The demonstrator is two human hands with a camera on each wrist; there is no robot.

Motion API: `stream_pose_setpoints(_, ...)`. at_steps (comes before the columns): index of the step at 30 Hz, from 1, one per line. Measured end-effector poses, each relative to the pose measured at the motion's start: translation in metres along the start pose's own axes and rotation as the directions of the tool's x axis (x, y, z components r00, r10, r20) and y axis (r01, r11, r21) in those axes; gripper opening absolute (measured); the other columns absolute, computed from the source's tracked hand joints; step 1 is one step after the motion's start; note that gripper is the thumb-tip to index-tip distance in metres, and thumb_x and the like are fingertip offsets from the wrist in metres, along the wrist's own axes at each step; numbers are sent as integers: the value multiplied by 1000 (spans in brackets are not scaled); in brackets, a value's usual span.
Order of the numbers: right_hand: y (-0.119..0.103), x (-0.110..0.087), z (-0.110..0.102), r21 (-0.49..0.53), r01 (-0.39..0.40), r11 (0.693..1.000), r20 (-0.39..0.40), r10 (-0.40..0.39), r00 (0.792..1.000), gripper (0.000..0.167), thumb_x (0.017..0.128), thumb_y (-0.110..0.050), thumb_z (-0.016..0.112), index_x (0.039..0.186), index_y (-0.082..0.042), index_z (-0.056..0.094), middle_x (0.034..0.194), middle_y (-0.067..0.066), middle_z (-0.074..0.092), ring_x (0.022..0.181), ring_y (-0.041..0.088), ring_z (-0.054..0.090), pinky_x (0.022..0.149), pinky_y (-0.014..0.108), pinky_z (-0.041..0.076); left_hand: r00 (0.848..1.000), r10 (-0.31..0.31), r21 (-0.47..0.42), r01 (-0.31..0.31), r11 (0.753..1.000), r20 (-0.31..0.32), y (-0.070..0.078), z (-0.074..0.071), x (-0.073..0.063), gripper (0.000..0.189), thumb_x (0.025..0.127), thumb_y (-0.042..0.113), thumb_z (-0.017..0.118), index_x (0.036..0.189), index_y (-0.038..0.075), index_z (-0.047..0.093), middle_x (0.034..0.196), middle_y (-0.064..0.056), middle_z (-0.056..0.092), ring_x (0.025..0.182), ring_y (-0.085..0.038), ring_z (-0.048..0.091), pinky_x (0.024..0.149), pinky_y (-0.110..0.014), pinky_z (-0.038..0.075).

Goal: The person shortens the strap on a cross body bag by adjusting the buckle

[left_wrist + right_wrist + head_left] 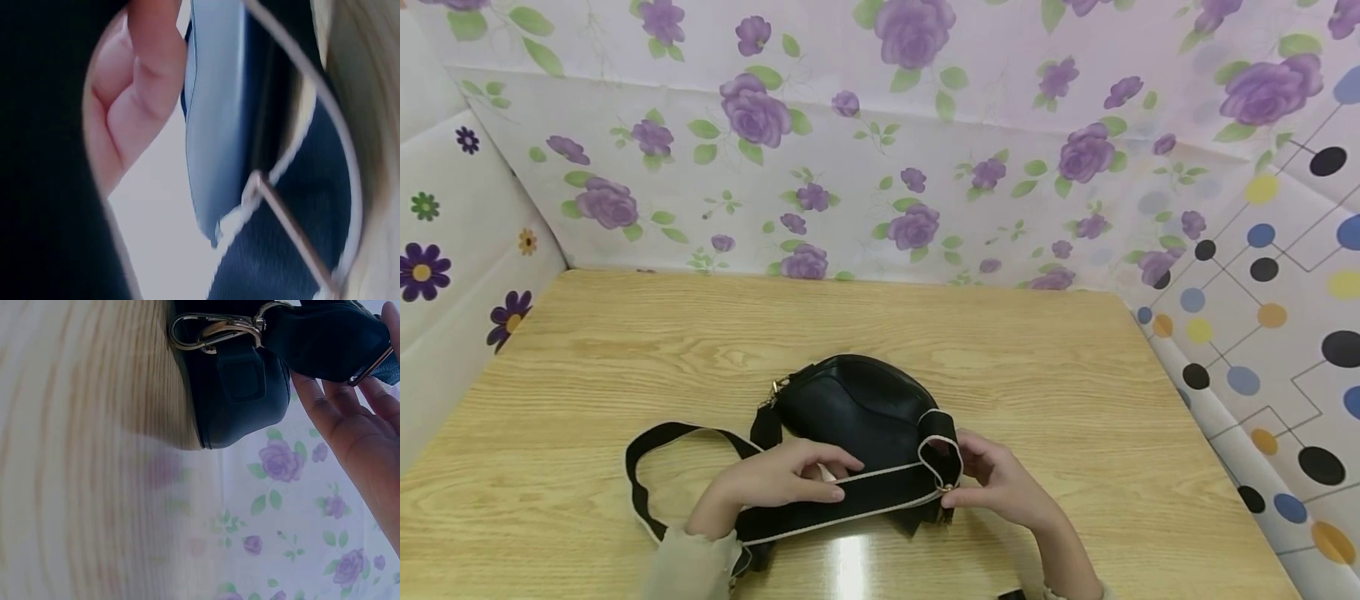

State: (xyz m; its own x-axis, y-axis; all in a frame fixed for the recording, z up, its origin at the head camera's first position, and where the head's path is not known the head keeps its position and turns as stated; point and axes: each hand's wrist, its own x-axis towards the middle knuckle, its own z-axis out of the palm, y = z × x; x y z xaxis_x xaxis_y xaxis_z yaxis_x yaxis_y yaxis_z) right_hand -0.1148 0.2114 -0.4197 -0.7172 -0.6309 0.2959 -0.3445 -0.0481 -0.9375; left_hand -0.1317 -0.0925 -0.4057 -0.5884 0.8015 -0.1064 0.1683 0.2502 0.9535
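Observation:
A black leather shoulder bag (857, 408) lies on the table, its wide black strap (880, 490) edged in white. The strap runs along the bag's near side, with a loop (692, 427) spreading to the left. My left hand (775, 477) holds the strap, thumb on the near face and fingers on the bag side. At the bag's right end, my right hand (1000, 479) grips the strap's folded end next to a metal buckle. In the right wrist view, its fingers lie against a leather tab (328, 344), beside a gold-toned snap hook (206, 332).
The wooden table (662, 333) meets a floral cloth (850, 167) at the back. Patterned cloth walls stand at the left (445, 250) and right (1247, 350). A small dark object (1012, 595) shows at the bottom edge near the right forearm.

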Motion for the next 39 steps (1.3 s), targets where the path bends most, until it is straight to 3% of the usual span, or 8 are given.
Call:
stream_pose_setpoints(5,0,0,0,12,5,1000,5,-5,1000,47,72,10,67,114,11,47,104,25,50,94,16,53,80,30,45,999,51,42,-50,998,-4,3,5,8,33,89,19,57,117,3,56,106,-7,58,69,-6,54,65,-23,45)
stream_pose_setpoints(10,-1,1,1,29,-3,1000,12,3,1000,49,73,9,67,117,12,46,109,26,49,97,18,53,81,31,45,994,90,46,-87,995,-58,5,9,13,32,88,16,57,115,0,57,101,-8,60,49,-2,37,49,-18,36)
stream_pose_setpoints(13,-2,2,1,32,-2,999,15,2,1000,49,73,10,66,117,13,45,110,27,49,98,18,53,81,31,45,989,91,35,-87,996,-121,7,11,15,31,87,16,59,113,-1,58,99,-8,59,48,-3,36,49,-19,37)
stream_pose_setpoints(16,-3,3,2,24,0,1000,17,0,1000,48,73,11,66,116,12,46,108,26,49,96,17,53,80,31,45,983,108,57,-100,993,-151,7,13,17,26,85,19,61,107,4,61,98,-3,59,60,-6,47,57,-22,41)
stream_pose_setpoints(20,-3,4,2,4,-2,1000,19,2,1000,46,72,11,66,115,10,48,105,23,50,93,16,52,79,31,45,979,168,90,-159,983,-112,8,15,18,20,84,19,63,102,10,63,100,0,61,91,-10,53,77,-27,43)
stream_pose_setpoints(23,-4,4,2,5,-44,999,9,44,999,47,72,10,67,116,7,49,110,19,51,97,17,52,81,31,44,977,203,70,-199,978,-66,9,15,19,21,85,16,62,103,7,64,102,-2,62,99,-12,54,84,-29,42)
stream_pose_setpoints(32,-4,1,1,-18,-67,998,4,67,998,57,74,8,67,126,4,44,123,21,47,106,18,50,85,31,42,971,230,77,-226,971,-57,5,10,15,18,84,12,62,97,2,68,97,-6,65,89,-8,58,76,-26,47)
stream_pose_setpoints(39,-2,-1,1,-36,-47,998,12,47,999,59,72,8,69,126,3,45,126,18,45,112,17,46,87,30,41,977,207,69,-204,977,-43,7,6,10,16,83,10,62,96,3,69,93,-4,66,67,-1,52,64,-21,45)
